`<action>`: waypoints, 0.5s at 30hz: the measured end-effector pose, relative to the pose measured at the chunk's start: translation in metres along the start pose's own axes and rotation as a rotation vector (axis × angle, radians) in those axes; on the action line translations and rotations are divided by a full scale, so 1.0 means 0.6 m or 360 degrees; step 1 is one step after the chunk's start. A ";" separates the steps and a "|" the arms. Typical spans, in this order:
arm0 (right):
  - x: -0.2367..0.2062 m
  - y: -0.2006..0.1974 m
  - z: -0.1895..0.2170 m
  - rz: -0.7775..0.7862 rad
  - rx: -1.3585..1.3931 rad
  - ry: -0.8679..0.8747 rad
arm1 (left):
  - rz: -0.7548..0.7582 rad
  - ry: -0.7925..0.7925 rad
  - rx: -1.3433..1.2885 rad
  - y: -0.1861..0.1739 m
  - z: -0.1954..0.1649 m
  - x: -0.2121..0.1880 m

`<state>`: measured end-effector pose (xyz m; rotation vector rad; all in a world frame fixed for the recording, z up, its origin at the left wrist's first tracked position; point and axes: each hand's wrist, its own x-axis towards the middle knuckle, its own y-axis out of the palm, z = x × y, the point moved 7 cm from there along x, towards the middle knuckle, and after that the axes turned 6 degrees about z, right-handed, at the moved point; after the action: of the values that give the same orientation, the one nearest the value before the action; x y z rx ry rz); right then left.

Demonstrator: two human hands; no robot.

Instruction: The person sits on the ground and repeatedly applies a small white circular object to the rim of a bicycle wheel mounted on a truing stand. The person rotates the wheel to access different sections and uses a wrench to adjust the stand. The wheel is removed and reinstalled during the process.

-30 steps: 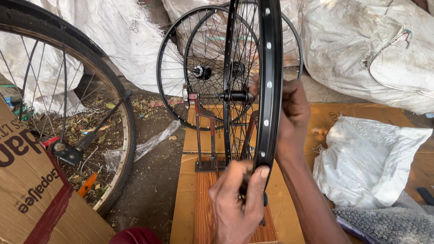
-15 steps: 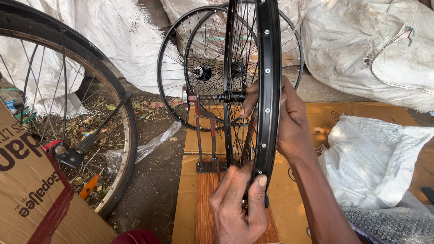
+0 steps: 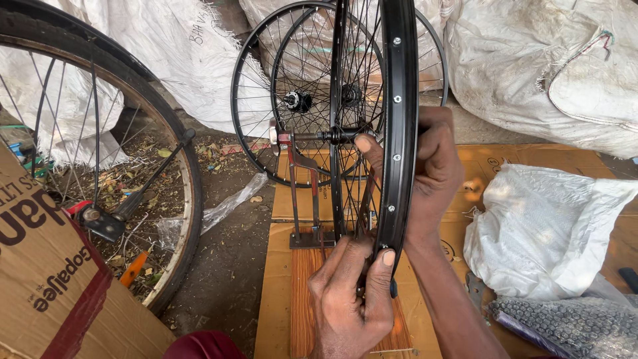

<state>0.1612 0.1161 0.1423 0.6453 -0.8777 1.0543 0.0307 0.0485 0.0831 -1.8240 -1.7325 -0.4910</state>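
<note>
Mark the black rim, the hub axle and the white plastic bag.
black rim (image 3: 403, 100), head view, outer wall with spoke holes.
hub axle (image 3: 319, 136), head view, threaded end by the stand.
white plastic bag (image 3: 541, 229), head view, middle of its side.

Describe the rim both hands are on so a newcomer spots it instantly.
Start at the cardboard sheet on the ground, then the metal stand on it. The black rim stands upright there, edge-on to the camera, unlike the black wheels behind, seen face-on.

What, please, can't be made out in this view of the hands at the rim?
Head view:
- Left hand fingertips: whatever they pinch is hidden behind the rim.
- Right hand palm: hidden behind the rim.
- Rim top: cut off by the frame edge.
- Stand base: partly behind spokes.
</note>
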 end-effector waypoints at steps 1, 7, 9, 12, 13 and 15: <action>0.009 0.003 0.000 0.0220 0.0313 -0.0059 | 0.0003 -0.0018 -0.0005 0.000 0.001 -0.001; 0.020 -0.022 -0.026 0.0850 0.0858 0.0199 | 0.0021 0.0004 0.0029 0.004 0.006 -0.002; 0.019 -0.026 -0.031 0.0879 0.0943 0.0214 | 0.0030 -0.0036 -0.0043 0.006 0.012 -0.002; 0.017 -0.021 -0.035 0.0793 0.0910 0.0125 | 0.0066 -0.0104 -0.0053 0.009 0.015 -0.003; 0.012 -0.019 -0.032 0.0758 0.0764 0.0045 | 0.0051 -0.0096 -0.0036 0.007 0.013 -0.003; 0.007 -0.016 -0.032 0.0700 0.0685 0.0000 | 0.0031 -0.0069 -0.0004 0.005 0.007 -0.001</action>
<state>0.1767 0.1299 0.1357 0.8288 -0.8161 1.6666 0.0334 0.0509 0.0790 -1.8641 -1.7420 -0.4492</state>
